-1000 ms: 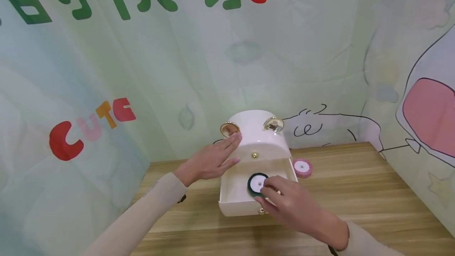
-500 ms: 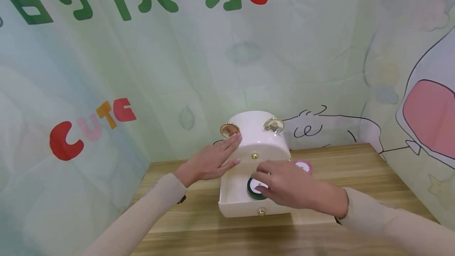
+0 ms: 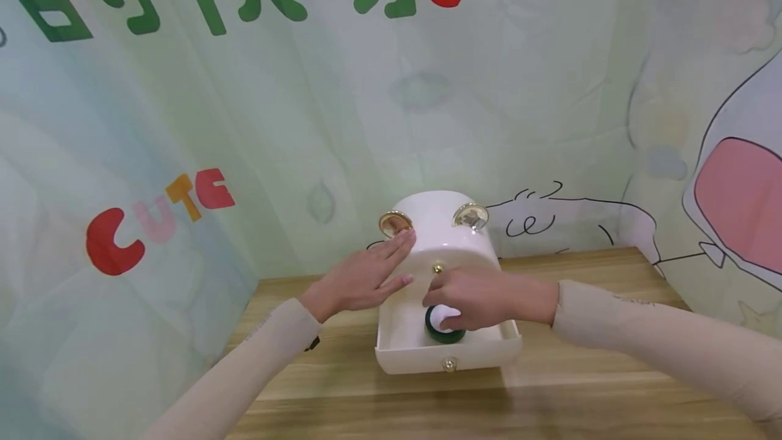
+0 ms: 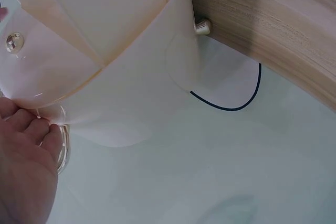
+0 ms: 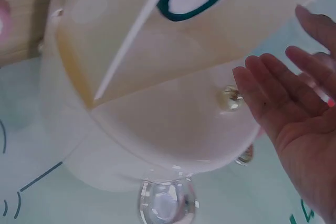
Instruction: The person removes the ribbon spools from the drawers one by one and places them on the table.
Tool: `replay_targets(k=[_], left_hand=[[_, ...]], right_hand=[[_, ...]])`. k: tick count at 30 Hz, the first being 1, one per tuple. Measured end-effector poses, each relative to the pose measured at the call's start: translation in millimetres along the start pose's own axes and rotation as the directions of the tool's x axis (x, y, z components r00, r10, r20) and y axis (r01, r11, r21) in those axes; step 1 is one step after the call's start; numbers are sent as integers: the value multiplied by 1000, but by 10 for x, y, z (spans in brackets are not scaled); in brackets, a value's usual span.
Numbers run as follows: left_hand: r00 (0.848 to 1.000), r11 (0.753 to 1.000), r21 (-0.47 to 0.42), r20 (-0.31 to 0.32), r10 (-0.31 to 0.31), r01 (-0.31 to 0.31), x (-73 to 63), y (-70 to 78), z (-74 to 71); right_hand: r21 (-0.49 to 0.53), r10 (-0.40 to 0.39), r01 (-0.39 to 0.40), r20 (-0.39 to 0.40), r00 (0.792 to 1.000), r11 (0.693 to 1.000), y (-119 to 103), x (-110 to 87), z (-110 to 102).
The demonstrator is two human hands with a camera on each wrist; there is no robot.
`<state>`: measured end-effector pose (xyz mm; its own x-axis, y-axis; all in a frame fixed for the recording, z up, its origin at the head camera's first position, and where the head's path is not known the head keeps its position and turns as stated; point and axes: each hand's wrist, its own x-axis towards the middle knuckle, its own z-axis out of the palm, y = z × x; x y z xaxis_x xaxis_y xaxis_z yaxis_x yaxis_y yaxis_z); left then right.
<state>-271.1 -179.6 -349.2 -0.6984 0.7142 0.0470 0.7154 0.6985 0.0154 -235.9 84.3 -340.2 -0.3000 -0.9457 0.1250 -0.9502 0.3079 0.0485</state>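
A white storage box with two round gold-rimmed ears stands on the table, its lower drawer pulled out. Inside the drawer lies a spool with a white face and dark green rim. My left hand rests with extended fingers against the box by the left ear. Over the drawer is my right hand, its thumb overlapping the spool in the head view. The right wrist view shows that hand's fingers loosely bent, holding nothing, with the spool apart from them.
A gold knob marks the upper front, another knob the drawer front. A pink spool lies on the wooden table, hidden behind my right arm in the head view. Printed cloth walls close off the back and sides.
My right hand has let go of the green-rimmed spool and moved up and back toward the box, its forearm swinging over the pink spool. The left hand has stayed in place.
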Motion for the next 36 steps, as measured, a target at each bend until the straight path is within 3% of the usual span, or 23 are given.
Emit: replay_targets(k=[4,9,14,21,28,36], left_hand=[[1000,1000,7,-27,16,-15,-6,-5,9],[999,1000,12,-30,25,-25,-16,-11,10],[999,999,19,-36,29,-28,-21,-22,10],[998,998,29,-46,53,-51,6,-5,7],[998,998,34,-39,48,-47,6,4,-1],[999,999,28,-30,36,-35,-4,-1,7]], right_hand=[[39,22,-27,128,991,999,89,81,82],[54,95,-114,279,956,992,143,185,204],[24,107,-125,363,926,992,157,314,329],[-21,126,-130,434,892,991,157,405,426],[-27,113,-113,444,889,993,191,428,448],[20,159,-190,464,872,982,216,401,409]])
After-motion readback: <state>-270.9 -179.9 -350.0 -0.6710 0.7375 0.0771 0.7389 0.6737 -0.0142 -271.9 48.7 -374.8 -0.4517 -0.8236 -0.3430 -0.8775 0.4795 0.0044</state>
